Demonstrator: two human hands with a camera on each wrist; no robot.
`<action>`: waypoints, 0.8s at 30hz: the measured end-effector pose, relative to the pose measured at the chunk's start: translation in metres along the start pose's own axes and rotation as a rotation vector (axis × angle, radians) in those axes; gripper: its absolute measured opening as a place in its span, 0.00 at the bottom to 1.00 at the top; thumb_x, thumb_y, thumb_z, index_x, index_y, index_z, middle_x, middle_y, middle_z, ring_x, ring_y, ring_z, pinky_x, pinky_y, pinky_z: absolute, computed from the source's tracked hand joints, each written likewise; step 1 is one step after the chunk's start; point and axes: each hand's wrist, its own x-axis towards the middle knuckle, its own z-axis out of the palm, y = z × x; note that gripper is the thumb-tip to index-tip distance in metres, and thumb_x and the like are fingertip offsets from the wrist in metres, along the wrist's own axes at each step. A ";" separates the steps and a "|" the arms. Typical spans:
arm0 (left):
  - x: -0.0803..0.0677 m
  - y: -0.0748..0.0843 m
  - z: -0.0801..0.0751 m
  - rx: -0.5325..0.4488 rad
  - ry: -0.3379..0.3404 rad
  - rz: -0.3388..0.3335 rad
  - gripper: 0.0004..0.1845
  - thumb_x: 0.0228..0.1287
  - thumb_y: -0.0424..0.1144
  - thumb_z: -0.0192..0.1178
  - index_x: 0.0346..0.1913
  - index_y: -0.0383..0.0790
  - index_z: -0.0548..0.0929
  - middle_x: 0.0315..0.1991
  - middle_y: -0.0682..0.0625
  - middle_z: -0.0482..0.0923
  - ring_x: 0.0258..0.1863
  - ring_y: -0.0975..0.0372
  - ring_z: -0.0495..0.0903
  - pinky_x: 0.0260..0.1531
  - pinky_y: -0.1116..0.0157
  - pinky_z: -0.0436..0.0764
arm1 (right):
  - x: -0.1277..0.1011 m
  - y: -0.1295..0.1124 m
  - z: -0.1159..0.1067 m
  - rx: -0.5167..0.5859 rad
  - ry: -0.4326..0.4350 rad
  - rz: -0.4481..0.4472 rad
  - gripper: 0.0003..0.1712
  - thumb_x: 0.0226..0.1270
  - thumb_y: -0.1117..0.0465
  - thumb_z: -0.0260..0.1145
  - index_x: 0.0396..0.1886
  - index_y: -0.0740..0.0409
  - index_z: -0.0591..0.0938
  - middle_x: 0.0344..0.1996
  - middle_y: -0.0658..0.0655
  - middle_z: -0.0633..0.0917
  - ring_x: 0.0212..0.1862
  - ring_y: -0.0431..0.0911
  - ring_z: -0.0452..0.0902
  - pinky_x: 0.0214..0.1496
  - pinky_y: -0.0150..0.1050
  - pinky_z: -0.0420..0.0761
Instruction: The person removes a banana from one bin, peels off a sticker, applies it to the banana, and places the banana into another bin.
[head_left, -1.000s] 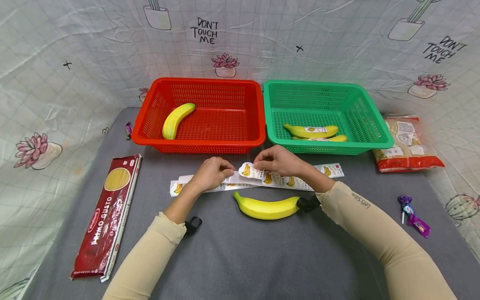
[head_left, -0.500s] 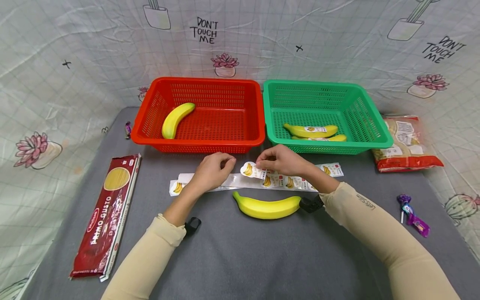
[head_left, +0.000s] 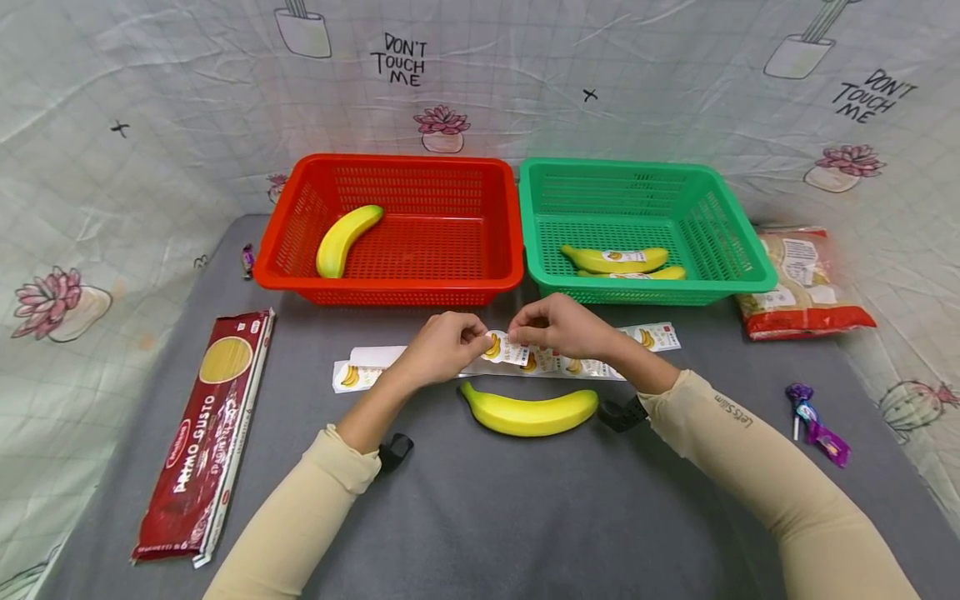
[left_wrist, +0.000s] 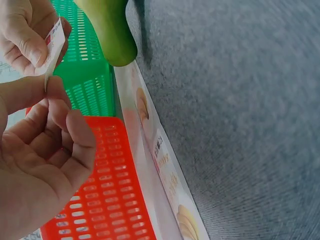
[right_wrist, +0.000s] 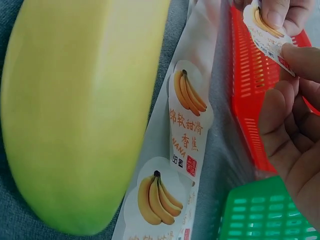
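Two hands: left hand (head_left: 442, 346) and right hand (head_left: 558, 325) both pinch one banana sticker (head_left: 507, 347)
Sticker: lifted above sticker strip (head_left: 645, 337)
Banana (head_left: 529, 412): on table (head_left: 480, 500), just beside strip

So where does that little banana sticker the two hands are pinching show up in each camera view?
Head: sticker at centre, between both hands, above the loose banana.
Left wrist: top left, edge-on.
Right wrist: top right.
Shared landmark: the red basket.
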 end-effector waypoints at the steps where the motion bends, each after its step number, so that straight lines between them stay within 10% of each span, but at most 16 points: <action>1: 0.000 0.000 0.000 -0.006 -0.002 -0.001 0.09 0.71 0.40 0.60 0.39 0.40 0.88 0.30 0.50 0.83 0.27 0.63 0.75 0.30 0.68 0.74 | -0.001 0.000 0.000 -0.005 0.004 -0.006 0.07 0.73 0.59 0.67 0.43 0.56 0.89 0.33 0.52 0.87 0.27 0.44 0.72 0.31 0.36 0.74; 24: -0.014 0.012 0.006 -0.181 -0.079 0.046 0.07 0.71 0.39 0.65 0.39 0.37 0.85 0.32 0.49 0.82 0.30 0.65 0.75 0.33 0.69 0.74 | -0.050 0.001 0.001 -0.035 0.047 0.016 0.12 0.69 0.56 0.70 0.26 0.54 0.82 0.17 0.45 0.71 0.21 0.38 0.65 0.25 0.31 0.64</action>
